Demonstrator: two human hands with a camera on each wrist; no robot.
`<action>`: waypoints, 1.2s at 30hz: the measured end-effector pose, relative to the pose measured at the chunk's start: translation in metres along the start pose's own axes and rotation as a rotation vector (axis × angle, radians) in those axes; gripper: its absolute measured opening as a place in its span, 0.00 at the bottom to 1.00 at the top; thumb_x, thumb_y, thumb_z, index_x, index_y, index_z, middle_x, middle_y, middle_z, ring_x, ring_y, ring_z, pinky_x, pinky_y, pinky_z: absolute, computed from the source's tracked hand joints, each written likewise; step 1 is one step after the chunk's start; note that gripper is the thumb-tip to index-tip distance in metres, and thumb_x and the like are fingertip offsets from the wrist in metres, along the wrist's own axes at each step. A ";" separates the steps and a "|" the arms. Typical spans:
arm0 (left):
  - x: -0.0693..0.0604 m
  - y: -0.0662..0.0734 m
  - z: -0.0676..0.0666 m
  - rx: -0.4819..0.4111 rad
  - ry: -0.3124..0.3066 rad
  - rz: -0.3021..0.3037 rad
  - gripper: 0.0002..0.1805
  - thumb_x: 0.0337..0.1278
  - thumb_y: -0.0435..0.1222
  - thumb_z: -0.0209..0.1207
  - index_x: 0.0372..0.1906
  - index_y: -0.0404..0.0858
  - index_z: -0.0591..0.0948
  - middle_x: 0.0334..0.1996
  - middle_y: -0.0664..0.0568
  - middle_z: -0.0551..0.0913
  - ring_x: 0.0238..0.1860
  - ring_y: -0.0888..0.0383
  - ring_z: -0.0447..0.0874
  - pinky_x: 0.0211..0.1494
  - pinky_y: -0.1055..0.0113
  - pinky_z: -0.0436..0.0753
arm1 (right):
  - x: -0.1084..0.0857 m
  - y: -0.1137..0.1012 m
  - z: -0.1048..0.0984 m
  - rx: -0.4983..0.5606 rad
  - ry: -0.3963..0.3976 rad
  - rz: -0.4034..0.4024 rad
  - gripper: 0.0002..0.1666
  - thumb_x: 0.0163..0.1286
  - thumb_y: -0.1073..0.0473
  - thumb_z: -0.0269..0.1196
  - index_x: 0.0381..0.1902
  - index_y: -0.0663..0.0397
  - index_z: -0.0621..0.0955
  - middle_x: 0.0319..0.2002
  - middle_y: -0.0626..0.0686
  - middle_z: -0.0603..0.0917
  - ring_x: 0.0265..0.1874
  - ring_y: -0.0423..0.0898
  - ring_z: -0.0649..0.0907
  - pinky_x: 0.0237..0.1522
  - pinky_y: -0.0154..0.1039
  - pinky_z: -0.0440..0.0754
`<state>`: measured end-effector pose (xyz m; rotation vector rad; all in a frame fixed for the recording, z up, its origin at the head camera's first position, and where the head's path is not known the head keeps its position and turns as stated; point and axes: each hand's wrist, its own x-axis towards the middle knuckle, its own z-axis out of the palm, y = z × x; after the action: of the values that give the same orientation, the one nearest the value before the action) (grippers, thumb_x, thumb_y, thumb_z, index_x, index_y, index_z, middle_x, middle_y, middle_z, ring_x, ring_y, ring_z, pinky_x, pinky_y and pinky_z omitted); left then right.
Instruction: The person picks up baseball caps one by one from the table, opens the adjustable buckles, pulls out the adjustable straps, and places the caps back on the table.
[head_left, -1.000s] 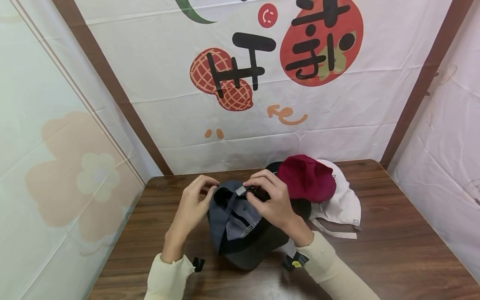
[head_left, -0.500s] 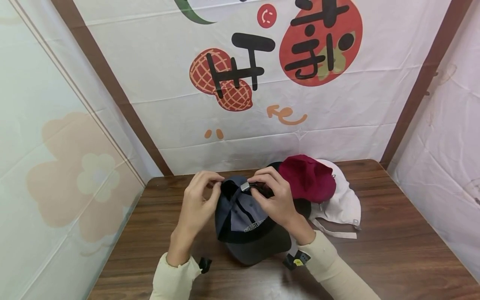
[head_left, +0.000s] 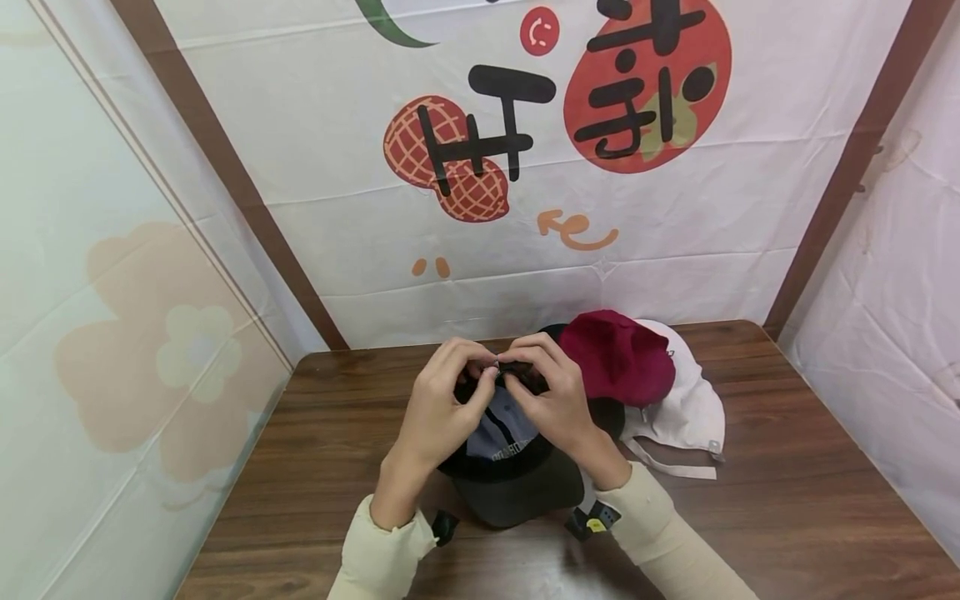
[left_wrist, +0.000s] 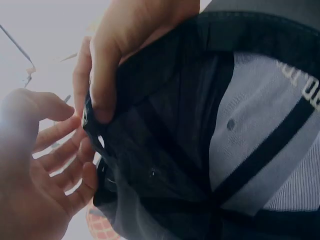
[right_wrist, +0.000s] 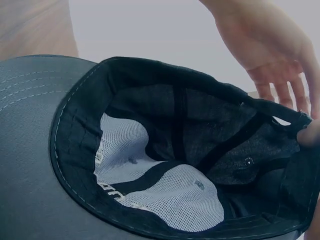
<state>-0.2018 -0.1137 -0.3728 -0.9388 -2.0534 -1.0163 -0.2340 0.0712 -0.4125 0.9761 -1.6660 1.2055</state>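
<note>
A dark blue-grey baseball cap [head_left: 504, 435] sits on the wooden table with its inside facing me and its brim [head_left: 519, 492] towards me. Pale mesh [right_wrist: 175, 200] lines its front, as the right wrist view shows. My left hand [head_left: 442, 407] and right hand [head_left: 553, 396] meet fingertip to fingertip over the cap's back edge. Both pinch at the strap there; fingers hide the small metal buckle between them. In the left wrist view a thumb [left_wrist: 103, 102] presses on the cap's dark inner band [left_wrist: 165, 55].
Right of my hands, a maroon cap [head_left: 617, 358] overlaps a white cap [head_left: 686, 408], whose loose strap [head_left: 675, 468] trails on the table [head_left: 330, 442]. A black cap brim [head_left: 606, 417] shows under the maroon one. Printed cloth walls [head_left: 637, 283] enclose the table's back and sides.
My left hand has moved right, from the cap's left back edge to my right fingertips. The cap first shifted right and turned slightly. The metal buckle, visible earlier, is now covered by fingers.
</note>
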 end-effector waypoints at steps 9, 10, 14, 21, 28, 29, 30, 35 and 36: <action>0.001 0.004 0.012 0.057 -0.011 -0.046 0.12 0.64 0.32 0.73 0.44 0.37 0.80 0.40 0.50 0.80 0.37 0.57 0.76 0.39 0.64 0.80 | 0.000 -0.001 -0.001 -0.031 0.014 0.024 0.29 0.57 0.79 0.73 0.56 0.62 0.82 0.44 0.60 0.86 0.30 0.47 0.80 0.24 0.37 0.78; 0.001 0.004 0.013 0.065 -0.008 -0.051 0.12 0.64 0.33 0.73 0.44 0.37 0.80 0.40 0.50 0.80 0.37 0.57 0.76 0.39 0.64 0.80 | -0.001 -0.002 -0.001 -0.034 0.012 0.031 0.29 0.58 0.79 0.73 0.58 0.62 0.81 0.44 0.60 0.86 0.30 0.46 0.79 0.24 0.37 0.77; 0.001 0.006 0.015 0.086 0.010 -0.063 0.12 0.64 0.34 0.73 0.43 0.37 0.80 0.38 0.49 0.79 0.36 0.57 0.76 0.38 0.64 0.81 | -0.001 -0.003 -0.001 -0.033 0.004 0.044 0.30 0.59 0.79 0.71 0.60 0.63 0.79 0.44 0.59 0.86 0.30 0.47 0.79 0.22 0.40 0.76; 0.002 0.007 0.017 0.097 0.034 -0.066 0.06 0.67 0.29 0.67 0.42 0.38 0.81 0.38 0.49 0.80 0.35 0.57 0.78 0.36 0.65 0.81 | -0.001 -0.002 -0.001 -0.038 0.005 0.046 0.31 0.60 0.79 0.72 0.60 0.63 0.79 0.42 0.59 0.87 0.27 0.47 0.81 0.25 0.38 0.78; 0.002 0.007 0.018 0.108 0.061 -0.088 0.03 0.69 0.29 0.65 0.40 0.39 0.82 0.37 0.49 0.81 0.33 0.58 0.78 0.34 0.67 0.80 | -0.002 -0.001 -0.001 -0.060 0.013 0.072 0.24 0.59 0.77 0.73 0.52 0.61 0.81 0.41 0.57 0.87 0.30 0.47 0.83 0.25 0.39 0.81; 0.003 0.007 0.018 0.109 0.064 -0.092 0.03 0.70 0.29 0.65 0.40 0.39 0.83 0.37 0.49 0.81 0.33 0.58 0.78 0.34 0.67 0.80 | -0.002 0.000 0.000 -0.063 0.014 0.069 0.21 0.60 0.77 0.74 0.49 0.60 0.82 0.42 0.56 0.86 0.30 0.47 0.82 0.25 0.38 0.80; 0.003 0.007 0.017 0.110 0.067 -0.094 0.03 0.70 0.29 0.65 0.40 0.40 0.83 0.37 0.49 0.82 0.33 0.58 0.78 0.34 0.67 0.80 | -0.002 0.000 0.000 -0.069 0.015 0.063 0.19 0.60 0.77 0.74 0.46 0.59 0.83 0.42 0.56 0.86 0.29 0.46 0.81 0.24 0.38 0.80; 0.003 0.007 0.017 0.117 0.079 -0.101 0.03 0.69 0.29 0.66 0.40 0.40 0.84 0.37 0.49 0.82 0.33 0.58 0.80 0.35 0.66 0.81 | 0.000 0.000 0.000 -0.122 0.010 0.025 0.12 0.60 0.74 0.75 0.39 0.57 0.86 0.42 0.55 0.87 0.30 0.45 0.82 0.27 0.36 0.79; 0.004 0.007 0.017 0.118 0.081 -0.101 0.03 0.70 0.30 0.66 0.40 0.41 0.84 0.37 0.49 0.83 0.33 0.58 0.80 0.35 0.65 0.81 | 0.001 0.000 -0.001 -0.132 0.009 0.018 0.11 0.60 0.73 0.75 0.38 0.57 0.87 0.42 0.55 0.88 0.32 0.46 0.83 0.28 0.36 0.79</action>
<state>-0.2016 -0.0951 -0.3753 -0.7286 -2.0853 -0.9583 -0.2338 0.0717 -0.4118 0.8751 -1.7276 1.0945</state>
